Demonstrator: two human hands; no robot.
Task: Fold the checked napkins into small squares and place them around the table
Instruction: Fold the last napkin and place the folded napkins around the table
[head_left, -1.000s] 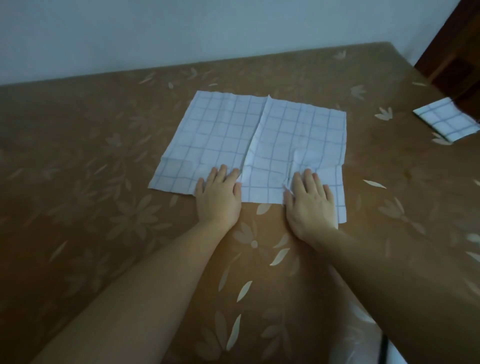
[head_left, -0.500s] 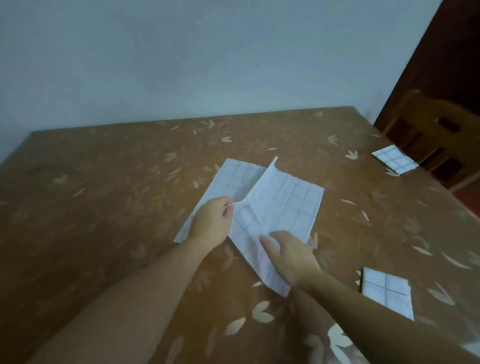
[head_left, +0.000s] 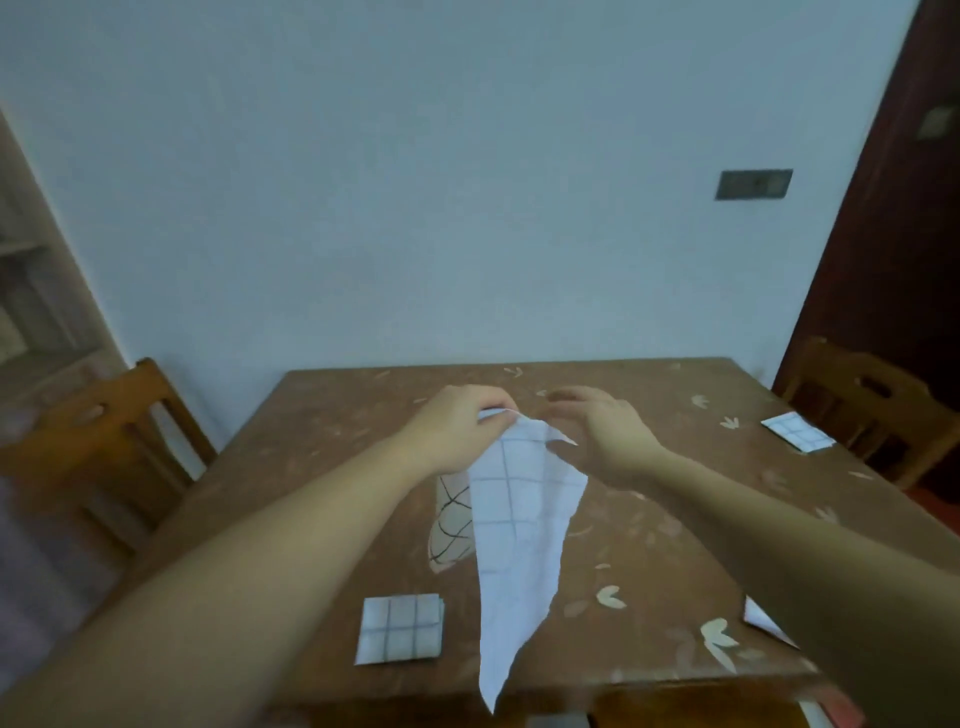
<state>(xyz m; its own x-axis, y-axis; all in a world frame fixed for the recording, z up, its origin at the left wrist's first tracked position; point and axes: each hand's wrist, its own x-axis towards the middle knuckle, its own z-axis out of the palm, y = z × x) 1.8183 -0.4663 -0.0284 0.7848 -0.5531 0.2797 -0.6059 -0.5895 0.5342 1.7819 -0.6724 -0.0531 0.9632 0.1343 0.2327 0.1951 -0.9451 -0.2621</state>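
An unfolded white checked napkin (head_left: 519, 530) hangs in the air over the brown flower-patterned table (head_left: 322, 457), its lower tip reaching past the near edge. My left hand (head_left: 462, 426) pinches its top left corner. My right hand (head_left: 597, 431) is at the top right corner with curled fingers and seems to pinch it. Folded square napkins lie on the table: one near the front (head_left: 400, 629), one at the far right (head_left: 797, 431), and one at the front right (head_left: 763, 621), partly hidden by my right forearm.
A wooden chair (head_left: 109, 431) stands at the table's left side and another wooden chair (head_left: 867, 405) at its right. The far edge meets a pale wall. A pale checked patch (head_left: 452, 519) shows on the tabletop behind the hanging napkin.
The napkin lay flat under both hands; both hands took its edge and lifted it off the table, so it now hangs. The view has tilted up to show the wall and chairs.
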